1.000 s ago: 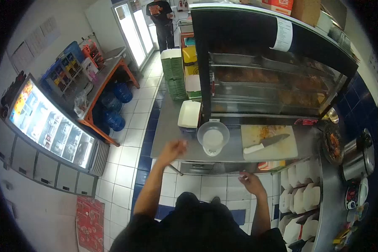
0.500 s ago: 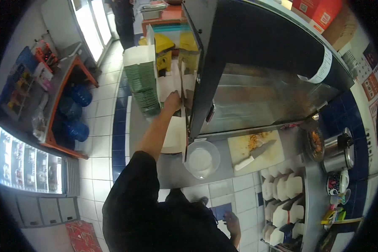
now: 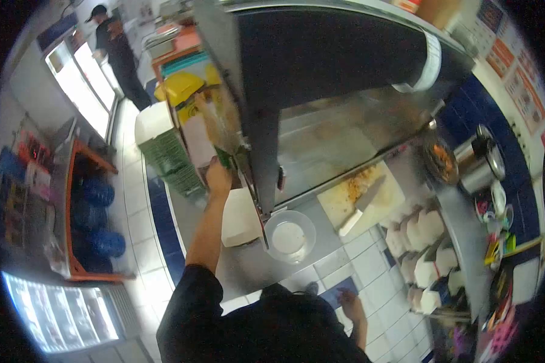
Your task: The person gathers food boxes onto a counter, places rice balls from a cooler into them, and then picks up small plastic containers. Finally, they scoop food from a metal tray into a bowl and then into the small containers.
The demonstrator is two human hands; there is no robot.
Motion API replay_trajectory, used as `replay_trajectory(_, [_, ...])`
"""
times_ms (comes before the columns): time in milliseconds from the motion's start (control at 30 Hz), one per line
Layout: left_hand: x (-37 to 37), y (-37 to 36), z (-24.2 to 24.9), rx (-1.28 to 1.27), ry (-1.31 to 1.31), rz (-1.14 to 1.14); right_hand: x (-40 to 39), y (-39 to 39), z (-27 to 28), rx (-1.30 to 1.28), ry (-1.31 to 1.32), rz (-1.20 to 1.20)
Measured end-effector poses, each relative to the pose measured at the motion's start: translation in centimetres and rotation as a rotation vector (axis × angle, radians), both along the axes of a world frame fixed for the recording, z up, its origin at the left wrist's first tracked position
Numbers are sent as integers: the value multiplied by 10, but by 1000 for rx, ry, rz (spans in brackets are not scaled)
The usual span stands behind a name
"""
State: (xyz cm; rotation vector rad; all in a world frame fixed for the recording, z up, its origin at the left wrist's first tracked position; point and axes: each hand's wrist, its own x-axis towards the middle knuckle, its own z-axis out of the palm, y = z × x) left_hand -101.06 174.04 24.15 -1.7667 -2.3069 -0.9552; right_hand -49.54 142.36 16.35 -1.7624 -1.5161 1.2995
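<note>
My left hand (image 3: 218,176) reaches forward between the tall stack of green-and-white folded cartons (image 3: 168,151) and the dark cabinet's side (image 3: 257,115). Its fingers are closed at the near end of a pale flat piece (image 3: 198,140); what they grip is blurred and partly hidden. Just below this hand, a white carton (image 3: 240,218) rests on the steel counter. A clear round plastic container (image 3: 290,237) stands to the right of that carton. My right hand (image 3: 350,304) hangs low over the tiled floor, fingers apart, holding nothing.
A knife (image 3: 362,206) lies on a cutting board (image 3: 333,206) with chopped food. White open boxes (image 3: 427,233) fill a shelf at right, near a pan (image 3: 439,162) and a steel pot (image 3: 482,158). Yellow bags (image 3: 184,88) lie beyond the cartons. Another person (image 3: 120,54) stands far left.
My view has turned, shifting the cartons and cabinet leftward. My left hand has drawn slightly back toward me. More of the white carton and of the other person now shows.
</note>
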Motion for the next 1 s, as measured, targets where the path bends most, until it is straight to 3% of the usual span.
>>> replay_trajectory(67, [17, -13, 33, -7, -66, 95, -10, 16, 28, -46, -37, 30])
replay_trajectory(100, [4, 2, 11, -81, 93, 114, -10, 22, 35, -57, -127, 78])
replay_trajectory(133, [6, 2, 21, -121, 92, 124, -12, 25, 40, -62, -97, 72])
replay_trajectory(167, [9, -3, 30, 62, 101, 32, -15, 26, 45, -70, -68, 78])
replay_trajectory(200, [20, -11, 58, 27, 158, 77, -17, 28, 50, -57, -61, 54])
replay_trajectory(300, [-6, 10, 48, 260, 102, -1, -12, 35, 62, -111, -84, 129])
replay_trajectory(433, [41, -27, 159, 233, 304, 208, 18, 36, 57, -83, -18, 230])
replay_trajectory(500, [62, -44, 199, 272, 67, 382, 39, 37, 54, -98, -19, 269])
replay_trajectory(533, [73, -58, 216, 273, 80, 405, 52, 34, 56, -83, 17, 238])
replay_trajectory(600, [90, -85, 241, 722, 447, 237, 86, 27, 58, -70, 63, 228])
replay_trajectory(700, [68, -111, 227, 647, 525, 406, 132, 22, 61, -34, 96, 205])
replay_trajectory(767, [72, -123, 230, 534, 528, 494, 165, 22, 67, -192, 88, 155])
replay_trajectory(833, [74, -139, 231, 381, 448, 597, 195, 21, 54, -86, 119, 186])
replay_trajectory(967, [83, -179, 246, 648, 440, 486, 244, 22, 17, 30, 85, 167])
replay_trajectory(1000, [77, -185, 246, 743, 563, 485, 251, 26, 14, 1, 169, 140])
